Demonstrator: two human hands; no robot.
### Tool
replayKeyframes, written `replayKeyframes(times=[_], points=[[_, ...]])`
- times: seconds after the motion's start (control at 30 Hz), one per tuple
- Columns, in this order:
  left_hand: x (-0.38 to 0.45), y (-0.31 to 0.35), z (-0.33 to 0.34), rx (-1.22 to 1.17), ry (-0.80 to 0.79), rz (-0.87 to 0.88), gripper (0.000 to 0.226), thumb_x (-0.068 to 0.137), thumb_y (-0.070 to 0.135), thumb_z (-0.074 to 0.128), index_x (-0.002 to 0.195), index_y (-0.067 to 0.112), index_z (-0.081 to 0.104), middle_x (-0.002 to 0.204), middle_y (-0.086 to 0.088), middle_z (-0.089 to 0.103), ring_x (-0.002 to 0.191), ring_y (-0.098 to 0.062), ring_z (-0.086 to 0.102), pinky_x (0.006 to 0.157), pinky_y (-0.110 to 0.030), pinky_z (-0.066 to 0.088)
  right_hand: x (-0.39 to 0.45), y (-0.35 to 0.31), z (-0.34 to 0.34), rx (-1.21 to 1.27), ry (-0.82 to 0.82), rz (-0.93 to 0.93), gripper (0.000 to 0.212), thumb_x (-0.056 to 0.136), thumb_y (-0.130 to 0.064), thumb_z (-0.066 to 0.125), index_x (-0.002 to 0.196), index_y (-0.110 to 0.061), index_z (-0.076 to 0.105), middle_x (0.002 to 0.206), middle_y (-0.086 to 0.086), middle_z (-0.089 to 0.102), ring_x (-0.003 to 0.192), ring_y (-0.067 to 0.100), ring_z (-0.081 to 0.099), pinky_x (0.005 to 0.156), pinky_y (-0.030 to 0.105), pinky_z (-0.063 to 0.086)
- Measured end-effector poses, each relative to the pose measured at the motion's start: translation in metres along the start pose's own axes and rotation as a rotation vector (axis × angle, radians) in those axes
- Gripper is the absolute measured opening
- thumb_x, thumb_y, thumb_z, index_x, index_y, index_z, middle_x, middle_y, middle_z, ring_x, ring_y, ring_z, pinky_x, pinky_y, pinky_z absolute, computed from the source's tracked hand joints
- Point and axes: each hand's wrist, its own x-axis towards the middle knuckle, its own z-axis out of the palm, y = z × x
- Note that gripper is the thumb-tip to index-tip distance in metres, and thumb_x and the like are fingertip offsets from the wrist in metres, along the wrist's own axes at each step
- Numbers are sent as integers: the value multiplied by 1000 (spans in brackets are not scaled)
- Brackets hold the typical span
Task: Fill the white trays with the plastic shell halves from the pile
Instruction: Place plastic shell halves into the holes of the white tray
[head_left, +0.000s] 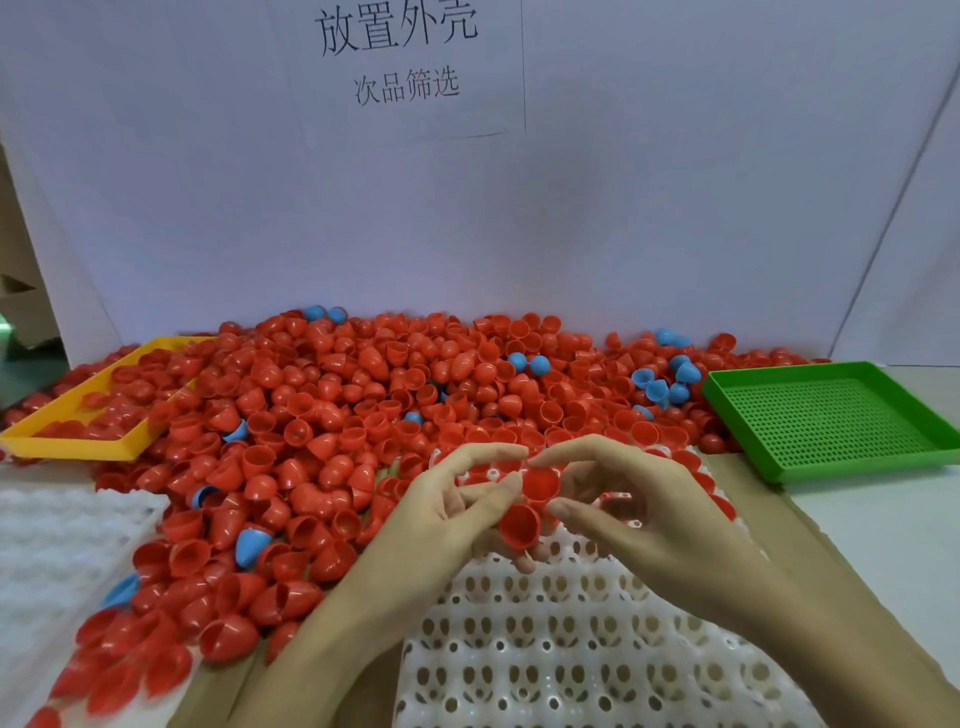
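Backdrop: white board (675, 208) with printed characters, standing behind the bench from 10 to 2 o'clock. Pile of shell halves (363, 405), mostly red with a few blue, spreads across the bench centre, spilling into a yellow tray (78, 441) at 9 o'clock. Empty green perforated tray (831, 421) at 3 o'clock, possibly for rejects. White tray (545, 649) lies at 6 o'clock, nearest the person for short reach; its near cups show empty, its far edge carries a few red halves. A second white tray (62, 545) sits at 8 o'clock. Left hand (447, 499) and right hand (639, 509) meet above the tray, fingers curled, together pinching two nested red shell halves (530, 509), probably to pull them apart before seating.
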Motion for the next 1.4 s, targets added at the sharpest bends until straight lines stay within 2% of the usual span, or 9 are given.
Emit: replayKeyframes(times=[0.13, 0.33, 0.53, 0.63, 0.8, 1.0, 1.17, 1.27, 1.4], points=[[1, -1, -1, -38, 9, -1, 28, 103, 41, 66, 126, 26, 63, 103, -23, 77, 93, -38, 76, 84, -33, 61, 0, 1, -2, -5, 43, 43, 25, 88, -42, 78, 111, -41, 67, 97, -8, 70, 88, 17, 71, 70, 39, 60], [4, -2, -3, 207, 106, 202, 32, 92, 12, 79, 119, 24, 66, 110, -8, 75, 100, -29, 76, 88, -30, 61, 1, -2, -1, 55, 93, 57, 33, 82, -42, 81, 106, -33, 60, 108, -9, 71, 97, 16, 72, 68, 43, 61], [3, -5, -1, 347, 212, 316, 32, 91, 25, 82, 120, 31, 70, 115, 3, 75, 108, -21, 72, 89, -25, 58, 1, -2, -1, 60, 116, 50, 32, 87, -33, 82, 110, -32, 59, 109, -10, 73, 95, 16, 74, 70, 36, 62], [2, -7, 0, 441, 241, 352, 34, 94, 39, 76, 125, 36, 65, 121, 8, 72, 116, -16, 69, 90, -26, 59, 1, -1, -2, 85, 131, 67, 28, 92, -31, 78, 114, -34, 62, 110, -7, 73, 95, 17, 74, 70, 33, 62], [2, -10, 2, 628, 184, 460, 24, 104, 26, 64, 125, 36, 64, 109, 10, 72, 104, -16, 71, 84, -27, 58, 1, 1, 0, 40, 107, 59, 24, 92, -38, 75, 114, -36, 67, 101, -11, 74, 90, 15, 76, 74, 36, 63], [-2, -4, -6, 669, 106, 381, 20, 97, 15, 73, 110, 30, 76, 97, 12, 77, 94, -16, 74, 80, -25, 57, 0, 3, 4, -31, 4, 44, 33, 98, -41, 64, 131, -45, 62, 113, -22, 69, 96, 9, 73, 70, 25, 61], [-6, 8, -34, 919, 296, 443, 22, 95, 10, 73, 108, 27, 73, 91, 12, 69, 89, -16, 69, 79, -25, 55, 0, 6, -1, -60, 37, 77, 29, 100, -37, 59, 128, -44, 61, 112, -18, 70, 96, 11, 72, 71, 33, 62], [-10, 13, -48, 1020, 182, 371, 19, 92, 11, 71, 102, 27, 71, 85, 12, 64, 82, -15, 64, 75, -22, 51, 0, 9, -3, -94, 61, 97, 26, 101, -31, 59, 125, -43, 63, 110, -20, 69, 93, 10, 72, 72, 32, 61], [-14, 14, -56, 1112, -41, 138, 12, 88, 21, 70, 92, 33, 68, 76, 12, 62, 77, -11, 62, 69, -22, 50, 1, 14, -4, -129, 99, 126, 26, 103, -23, 61, 122, -41, 64, 109, -16, 70, 91, 11, 71, 73, 36, 61]])
